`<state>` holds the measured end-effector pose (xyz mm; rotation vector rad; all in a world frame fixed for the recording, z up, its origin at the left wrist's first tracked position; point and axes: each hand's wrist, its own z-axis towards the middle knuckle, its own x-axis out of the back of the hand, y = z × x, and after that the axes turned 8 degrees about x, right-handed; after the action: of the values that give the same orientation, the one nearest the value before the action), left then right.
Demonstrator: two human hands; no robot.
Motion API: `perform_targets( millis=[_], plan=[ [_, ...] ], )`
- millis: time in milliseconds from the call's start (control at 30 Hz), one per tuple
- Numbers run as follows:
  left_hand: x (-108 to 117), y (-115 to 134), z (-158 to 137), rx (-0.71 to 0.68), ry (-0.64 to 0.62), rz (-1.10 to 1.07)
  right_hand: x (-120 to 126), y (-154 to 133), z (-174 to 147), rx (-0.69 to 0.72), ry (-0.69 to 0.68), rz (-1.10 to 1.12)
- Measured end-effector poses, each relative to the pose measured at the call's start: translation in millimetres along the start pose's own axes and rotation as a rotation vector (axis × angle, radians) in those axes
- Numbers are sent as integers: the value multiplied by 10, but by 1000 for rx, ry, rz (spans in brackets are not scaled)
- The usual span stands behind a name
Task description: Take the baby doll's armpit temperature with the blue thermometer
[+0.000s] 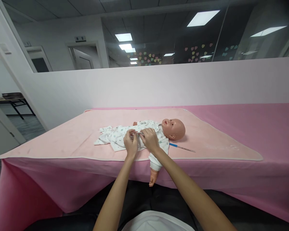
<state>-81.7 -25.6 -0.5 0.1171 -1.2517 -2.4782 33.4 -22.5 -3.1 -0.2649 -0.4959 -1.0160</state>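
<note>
A baby doll (173, 129) lies on its back, its head to the right, dressed in a white printed baby outfit (119, 136). Over the doll's middle, my left hand (131, 141) has its fingers pinched at the front of the outfit. Close beside it, my right hand (149, 138) is closed on the cloth nearer the chest. A thin pale strip, perhaps a tie or the cloth's edge, runs between my fingertips. The doll's near arm (154, 175) hangs over the table's front edge. Exactly what each fingertip grips is partly hidden.
Under the doll spreads a pale pink blanket (62, 141) on a table with a darker pink cloth (274, 138). A thin stick with a blue end (181, 147), perhaps a thermometer, lies near the doll's head. Behind stands a white wall (159, 86) with windows above.
</note>
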Motion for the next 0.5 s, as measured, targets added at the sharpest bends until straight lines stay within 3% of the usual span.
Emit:
perform_targets(
  millis=[233,500],
  plan=[
    [12,44,3,-42,100,216,-4,-14,6,-57,32,38],
    [-2,65,3,-30,75,257,35,-37,16,-63,39,47]
  ],
)
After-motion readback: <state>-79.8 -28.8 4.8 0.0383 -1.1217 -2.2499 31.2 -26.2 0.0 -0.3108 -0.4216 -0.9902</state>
